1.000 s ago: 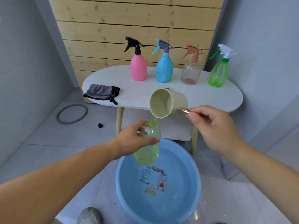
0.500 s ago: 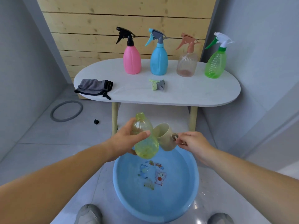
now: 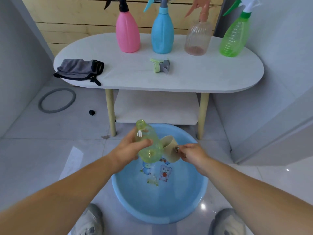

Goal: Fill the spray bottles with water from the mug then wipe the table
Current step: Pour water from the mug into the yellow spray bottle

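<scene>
Our left hand [image 3: 128,148] gripped the uncapped bottle [image 3: 149,145], fingers curled round its body, neck tilted toward 11 o'clock, above the basin [image 3: 160,209]. At its 3 o'clock, our right hand [image 3: 193,153] pinched the handle of the mug [image 3: 171,150], partly behind the bottle. On the desk [image 3: 194,78], at the basin's 12 o'clock, lay a spray head [image 3: 160,65] and, at the 9 o'clock end, a cloth [image 3: 79,69]. Behind stood a pink bottle [image 3: 127,34], a blue bottle [image 3: 162,34], a clear bottle [image 3: 197,39] and a green bottle [image 3: 233,39].

Five spray bottles [image 3: 127,34] [image 3: 162,33] [image 3: 198,38] [image 3: 234,38] [image 3: 150,152] (one uncapped), one loose spray head [image 3: 160,65], one mug [image 3: 171,150], one cloth [image 3: 77,68], one basin [image 3: 169,209].
</scene>
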{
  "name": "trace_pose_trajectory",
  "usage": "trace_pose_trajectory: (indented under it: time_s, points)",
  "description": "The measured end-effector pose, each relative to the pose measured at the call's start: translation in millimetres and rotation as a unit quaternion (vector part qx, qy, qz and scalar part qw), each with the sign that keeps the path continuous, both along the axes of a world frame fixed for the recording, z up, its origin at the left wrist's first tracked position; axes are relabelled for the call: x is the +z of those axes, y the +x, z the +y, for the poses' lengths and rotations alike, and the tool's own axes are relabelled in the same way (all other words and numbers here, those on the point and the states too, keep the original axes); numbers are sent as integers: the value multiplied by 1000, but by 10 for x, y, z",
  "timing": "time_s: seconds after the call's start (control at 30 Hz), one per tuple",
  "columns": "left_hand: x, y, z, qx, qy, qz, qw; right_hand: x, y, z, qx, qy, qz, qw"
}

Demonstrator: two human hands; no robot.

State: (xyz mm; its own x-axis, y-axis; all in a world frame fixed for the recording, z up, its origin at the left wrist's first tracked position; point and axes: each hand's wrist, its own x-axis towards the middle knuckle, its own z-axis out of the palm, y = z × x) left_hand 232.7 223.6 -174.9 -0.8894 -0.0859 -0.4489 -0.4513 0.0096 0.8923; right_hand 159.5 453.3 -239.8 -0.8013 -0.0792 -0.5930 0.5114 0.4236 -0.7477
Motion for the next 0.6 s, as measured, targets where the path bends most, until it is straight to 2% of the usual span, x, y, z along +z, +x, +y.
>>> trace_pose_trajectory:
  time_s: [0.2, 0.37, 0.6]
  points:
    - [-260, 16, -53, 14, 62, -23, 998, -351, 45, -39, 22, 89, 3, 996]
    - [-433, 6, -86, -4, 41, -26, 999, -487, 27, -38, 78, 139, 12, 987]
    - [-587, 36, -161, -7, -14, -22, 1000, -584, 23, -42, 85, 151, 12, 985]
